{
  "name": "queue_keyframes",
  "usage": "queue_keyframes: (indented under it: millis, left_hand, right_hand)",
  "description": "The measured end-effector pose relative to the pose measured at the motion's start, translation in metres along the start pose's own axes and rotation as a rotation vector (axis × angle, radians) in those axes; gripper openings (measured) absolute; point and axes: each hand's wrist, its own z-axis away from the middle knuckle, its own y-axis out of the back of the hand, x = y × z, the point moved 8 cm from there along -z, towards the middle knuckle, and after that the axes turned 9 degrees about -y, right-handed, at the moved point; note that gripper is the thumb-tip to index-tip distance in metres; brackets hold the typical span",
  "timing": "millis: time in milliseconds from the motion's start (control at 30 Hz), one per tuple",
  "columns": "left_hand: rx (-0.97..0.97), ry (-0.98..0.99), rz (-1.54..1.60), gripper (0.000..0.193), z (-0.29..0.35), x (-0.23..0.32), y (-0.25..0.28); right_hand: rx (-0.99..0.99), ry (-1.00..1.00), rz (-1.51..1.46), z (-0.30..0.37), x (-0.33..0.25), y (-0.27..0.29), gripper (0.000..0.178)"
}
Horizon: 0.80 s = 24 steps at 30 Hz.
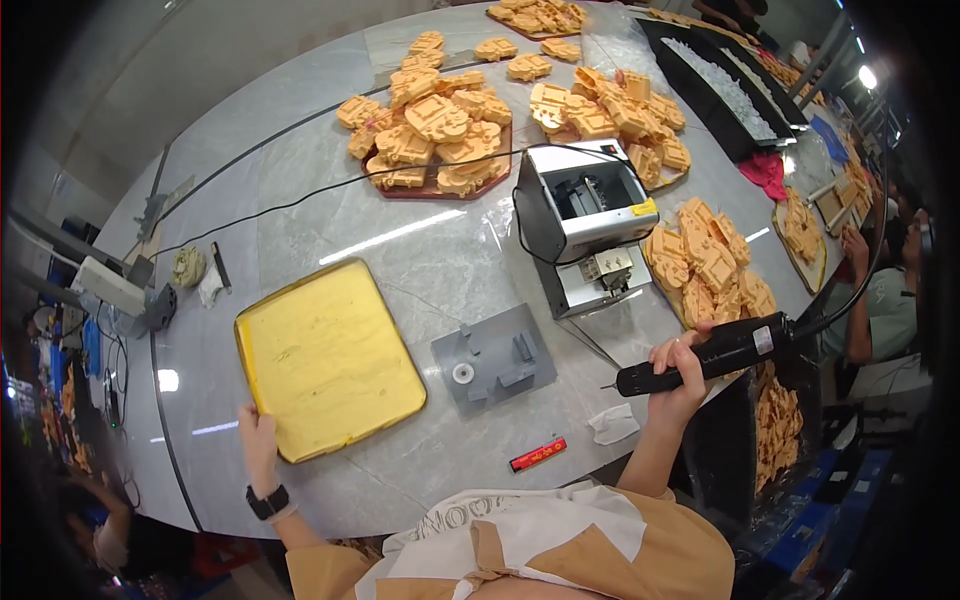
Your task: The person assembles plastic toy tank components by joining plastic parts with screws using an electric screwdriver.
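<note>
My left hand (259,440) grips the near left edge of a shallow yellow tray (335,350), which has nothing lying in it. A black electric screwdriver (700,357) is held in my right hand (679,378), its thin bit pointing left and its cable running up to the right. Between the tray and the screwdriver lies a grey fixture plate (480,375) with raised blocks and a small white ring (463,373). Beyond the plate stands a boxy silver and black machine (585,225) with an open top, apparently a screw feeder.
Orange plastic parts heap on a red tray (435,193) and in further piles (710,260) around the machine. A red packet (538,455) and white tissue (613,424) lie near the front edge. A black cable (330,200) crosses the table. Another person (880,290) sits at right.
</note>
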Motion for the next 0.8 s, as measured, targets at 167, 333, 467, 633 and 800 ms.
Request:
queue_keyframes:
  millis: [167,333,467,633,800]
  left_hand:
    - [-0.051,-0.071,0.643,0.047,0.043,0.107,0.02]
    - [-0.161,-0.258,0.74,0.054,0.043,0.217,0.032]
    - [-0.403,-0.498,0.712,0.038,-0.011,0.354,-0.071]
    - [-1.166,-0.459,1.206,0.013,-0.061,0.498,-0.274]
    - [-1.199,-0.189,1.573,0.042,-0.071,0.638,-0.484]
  right_hand:
    - [0.057,0.028,0.01,-0.007,-0.009,0.02,0.036]
    - [0.077,0.03,-0.064,-0.017,-0.014,0.042,0.036]
    - [0.116,0.042,-0.107,-0.025,-0.018,0.077,0.038]
    - [0.164,0.022,-0.156,-0.019,-0.037,0.095,0.039]
    - [0.206,0.046,-0.171,-0.015,-0.052,0.114,0.04]
